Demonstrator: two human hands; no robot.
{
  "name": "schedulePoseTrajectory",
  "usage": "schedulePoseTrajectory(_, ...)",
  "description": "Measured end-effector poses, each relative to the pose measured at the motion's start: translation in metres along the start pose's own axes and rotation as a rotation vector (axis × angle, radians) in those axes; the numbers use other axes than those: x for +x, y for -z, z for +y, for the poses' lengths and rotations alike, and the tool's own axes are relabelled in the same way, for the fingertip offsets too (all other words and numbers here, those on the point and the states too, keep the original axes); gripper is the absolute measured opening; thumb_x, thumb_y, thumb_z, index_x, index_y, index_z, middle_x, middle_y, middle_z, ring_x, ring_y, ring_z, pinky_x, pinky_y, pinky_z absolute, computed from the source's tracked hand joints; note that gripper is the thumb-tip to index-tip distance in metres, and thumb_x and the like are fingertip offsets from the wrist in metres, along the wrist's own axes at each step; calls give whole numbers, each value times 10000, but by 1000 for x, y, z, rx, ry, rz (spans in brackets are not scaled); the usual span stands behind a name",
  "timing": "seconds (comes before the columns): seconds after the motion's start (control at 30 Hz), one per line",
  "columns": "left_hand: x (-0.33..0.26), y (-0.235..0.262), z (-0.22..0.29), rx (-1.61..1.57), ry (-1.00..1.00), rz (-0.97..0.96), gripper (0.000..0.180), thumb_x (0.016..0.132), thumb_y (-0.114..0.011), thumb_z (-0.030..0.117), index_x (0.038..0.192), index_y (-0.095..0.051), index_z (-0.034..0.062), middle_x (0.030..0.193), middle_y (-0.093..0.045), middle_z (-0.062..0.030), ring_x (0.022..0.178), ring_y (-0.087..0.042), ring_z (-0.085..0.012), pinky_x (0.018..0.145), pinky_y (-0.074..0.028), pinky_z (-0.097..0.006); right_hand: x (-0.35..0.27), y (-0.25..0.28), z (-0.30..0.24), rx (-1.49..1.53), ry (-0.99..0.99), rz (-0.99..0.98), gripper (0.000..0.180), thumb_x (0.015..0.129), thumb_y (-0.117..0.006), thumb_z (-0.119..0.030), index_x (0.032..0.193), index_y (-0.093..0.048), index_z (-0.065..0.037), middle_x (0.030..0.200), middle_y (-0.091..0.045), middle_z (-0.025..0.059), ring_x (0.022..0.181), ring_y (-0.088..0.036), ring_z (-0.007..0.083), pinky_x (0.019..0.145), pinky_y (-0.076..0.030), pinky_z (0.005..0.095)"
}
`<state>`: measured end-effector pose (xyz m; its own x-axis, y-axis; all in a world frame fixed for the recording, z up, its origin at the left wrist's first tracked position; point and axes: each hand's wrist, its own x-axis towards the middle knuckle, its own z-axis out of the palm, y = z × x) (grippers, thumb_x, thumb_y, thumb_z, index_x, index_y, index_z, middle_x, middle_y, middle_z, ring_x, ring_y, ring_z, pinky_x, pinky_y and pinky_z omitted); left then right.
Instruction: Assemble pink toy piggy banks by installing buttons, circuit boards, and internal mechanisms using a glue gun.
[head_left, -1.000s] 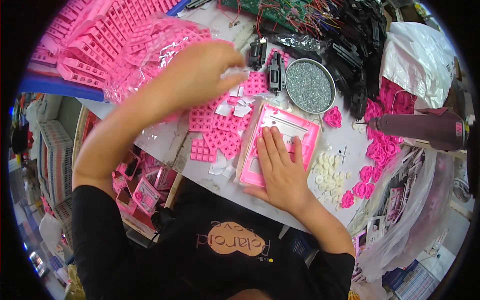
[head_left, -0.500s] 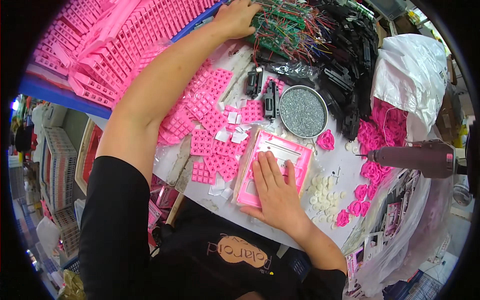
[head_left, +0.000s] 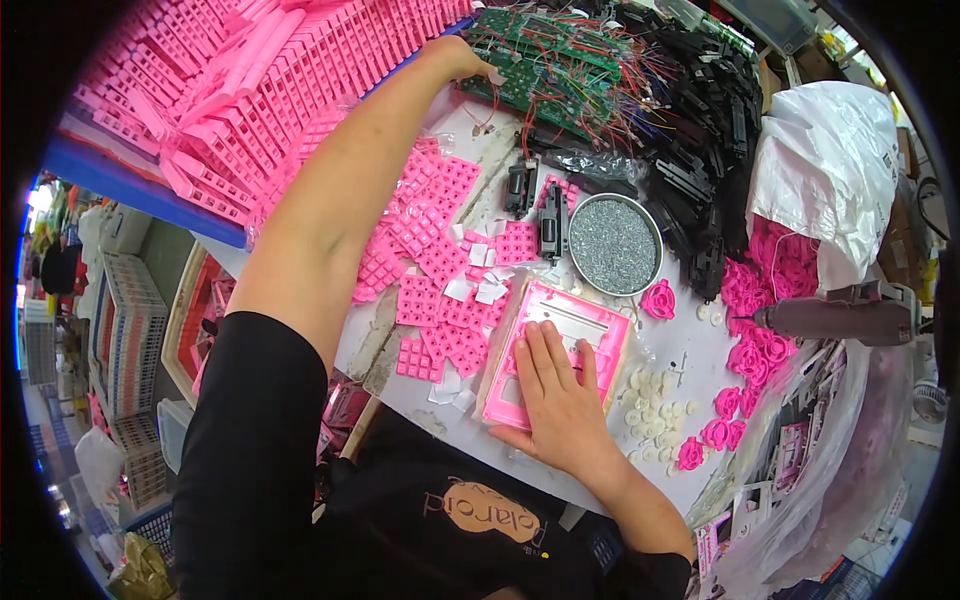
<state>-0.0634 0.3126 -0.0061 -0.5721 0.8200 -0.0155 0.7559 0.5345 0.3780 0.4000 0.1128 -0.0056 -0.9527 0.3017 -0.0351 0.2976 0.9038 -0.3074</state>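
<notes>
At the far side, my left hand (head_left: 458, 60) grips the near left end of a green circuit board (head_left: 515, 85) on a heap of such boards with coloured wires. A fingertip shows on the board; the other fingers are mostly hidden. My right hand (head_left: 562, 400) lies flat, fingers stretched, over a pink rectangular plastic casing (head_left: 503, 405) on the near part of the table. A pale panel shows inside the casing. Left of it are pink button keypads (head_left: 418, 300) and small white paper squares (head_left: 458, 288). Beyond it stand two small black plastic parts (head_left: 553, 222).
A round tin of small metal screws (head_left: 615, 245) stands beyond the casing. White discs (head_left: 655, 415), pink rose-shaped pieces (head_left: 715, 433) and an electric screwdriver (head_left: 840, 320) are at right. Black parts (head_left: 700, 150) are piled behind; a blue crate (head_left: 150, 200) of pink casings is at left.
My left hand has drawn back left and nearer, and a circuit board has come with it from the heap. My right hand stays flat on the casing. The whole view has shifted slightly.
</notes>
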Motion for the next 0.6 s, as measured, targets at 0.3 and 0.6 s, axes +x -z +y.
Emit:
schedulePoseTrajectory(0.3,-20,1,17,-57,81,105,717,627,-903,551,995,-679,-22,887,-715,-148,801,-701,-297,734,-558,-387,-1,1,0,-15,-4,9,987,800,-679,-615,1465,-409,63,1574,-334,244,1510,-262,365,1139,-254,637)
schedulePoseTrajectory(0.6,-30,-29,52,-129,202,-50,940,662,-888,504,1318,-518,-59,1260,-646,-236,1173,-638,-365,995,-524,-421,-1,0,0,-13,9,34,980,785,-687,-610,1458,-427,53,1564,-356,239,1499,-288,361,1133,-271,623)
